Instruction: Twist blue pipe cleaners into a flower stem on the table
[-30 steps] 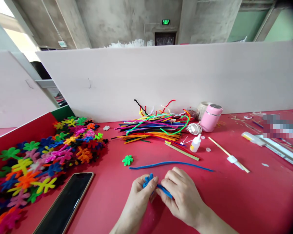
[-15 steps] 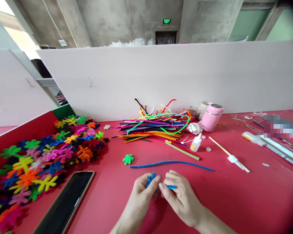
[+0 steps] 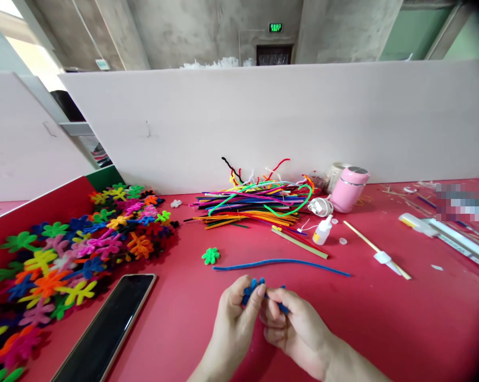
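Note:
Low over the red table, a blue pipe-cleaner flower [image 3: 259, 283] is pinched between the thumb and fingers of my left hand [image 3: 239, 310]. My right hand [image 3: 297, 326] is closed on the loose blue end [image 3: 284, 307] of the pipe cleaner, close beside the left fingertips. Fingers partly hide the flower's shape. Just beyond both hands lies a straight blue pipe cleaner [image 3: 281, 262]. A finished-looking green pipe-cleaner flower [image 3: 211, 255] rests to its left.
At left, a heap of colourful pipe-cleaner flowers [image 3: 92, 244] fills a red-walled box, near a phone [image 3: 104, 329]. Behind are a pipe-cleaner bundle [image 3: 251, 204], a glue bottle [image 3: 322, 232] and a pink flask [image 3: 349, 190]. A stick [image 3: 362, 236] and a glue gun-like white tool [image 3: 458, 241] lie right.
My right hand has turned, its fingers curling under the blue pipe-cleaner end. The blue flower has tilted in my left fingers. The view has shifted slightly.

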A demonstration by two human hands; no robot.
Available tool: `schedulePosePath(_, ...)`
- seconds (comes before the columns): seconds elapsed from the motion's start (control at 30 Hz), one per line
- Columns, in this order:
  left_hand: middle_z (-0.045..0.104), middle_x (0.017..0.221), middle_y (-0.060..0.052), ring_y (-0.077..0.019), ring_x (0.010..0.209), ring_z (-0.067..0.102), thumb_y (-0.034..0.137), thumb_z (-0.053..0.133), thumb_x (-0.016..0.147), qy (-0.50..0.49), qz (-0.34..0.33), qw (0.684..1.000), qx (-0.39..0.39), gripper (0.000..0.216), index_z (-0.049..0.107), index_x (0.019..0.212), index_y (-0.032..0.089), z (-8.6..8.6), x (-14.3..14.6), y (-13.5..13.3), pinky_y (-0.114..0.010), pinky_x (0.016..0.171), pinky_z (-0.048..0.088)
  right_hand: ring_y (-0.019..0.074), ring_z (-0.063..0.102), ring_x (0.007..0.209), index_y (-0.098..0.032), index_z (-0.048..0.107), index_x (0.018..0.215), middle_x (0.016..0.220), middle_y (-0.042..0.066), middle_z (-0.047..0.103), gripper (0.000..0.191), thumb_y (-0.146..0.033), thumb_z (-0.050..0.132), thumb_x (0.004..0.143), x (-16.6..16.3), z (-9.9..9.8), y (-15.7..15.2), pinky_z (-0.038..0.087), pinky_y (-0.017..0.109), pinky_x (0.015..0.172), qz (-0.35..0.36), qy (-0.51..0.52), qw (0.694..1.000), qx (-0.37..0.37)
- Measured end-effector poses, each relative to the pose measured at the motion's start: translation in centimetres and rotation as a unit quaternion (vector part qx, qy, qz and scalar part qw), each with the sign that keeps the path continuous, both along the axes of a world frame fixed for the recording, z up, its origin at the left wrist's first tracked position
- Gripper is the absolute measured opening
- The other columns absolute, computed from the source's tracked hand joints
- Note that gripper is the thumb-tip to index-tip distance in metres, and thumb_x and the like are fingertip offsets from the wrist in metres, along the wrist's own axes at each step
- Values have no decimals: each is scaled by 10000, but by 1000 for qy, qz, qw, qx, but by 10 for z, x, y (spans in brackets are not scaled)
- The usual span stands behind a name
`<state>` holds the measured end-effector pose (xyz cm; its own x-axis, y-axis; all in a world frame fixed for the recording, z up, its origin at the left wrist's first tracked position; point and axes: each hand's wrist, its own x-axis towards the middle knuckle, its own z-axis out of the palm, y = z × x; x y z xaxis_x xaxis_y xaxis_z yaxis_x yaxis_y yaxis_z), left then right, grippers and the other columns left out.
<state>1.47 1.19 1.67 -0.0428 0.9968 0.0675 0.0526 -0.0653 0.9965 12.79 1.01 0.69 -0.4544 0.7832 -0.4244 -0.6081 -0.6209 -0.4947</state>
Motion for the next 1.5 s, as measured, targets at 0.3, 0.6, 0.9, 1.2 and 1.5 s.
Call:
schedulePosePath(0.3,463,446,49,-81,432,429,273,524,757,-185,-47,975,-110,229,484,561,163,0,3,1,-199,465,334,67,325,473,-126,568,582,514,-31,417,380,-422,464,795,5,2,2,272,202,477,9,-184,968,172)
schedulePosePath(0.6,469,517,43,-66,473,404,270,597,707,-216,66,969,-102,148,560,635,146,-11,-10,6,-189,493,334,172,511,803,-200,430,1135,893,60,531,298,-288,358,859,18,3,5,407,272,702,-65,-529,721,442)
schedulePosePath(0.9,405,467,64,-50,440,328,231,634,674,-241,17,962,-125,166,539,573,139,-12,-5,3,-179,436,275,186,488,707,-174,571,967,746,63,537,224,-299,443,832,20,5,7,391,301,637,-32,-650,435,622)
schedulePosePath(1.2,455,512,54,-64,480,382,236,652,650,-221,1,964,-145,133,567,604,144,-9,-4,3,-191,482,315,153,412,628,-169,500,619,632,25,480,276,-262,389,854,19,5,7,309,280,581,10,-650,450,612)
schedulePosePath(1.5,484,461,42,-83,465,414,262,593,703,-153,-32,981,-113,187,537,562,152,2,-2,3,-201,487,331,135,459,603,-167,547,587,576,3,502,316,-288,401,841,13,13,5,326,251,571,26,-488,726,484)
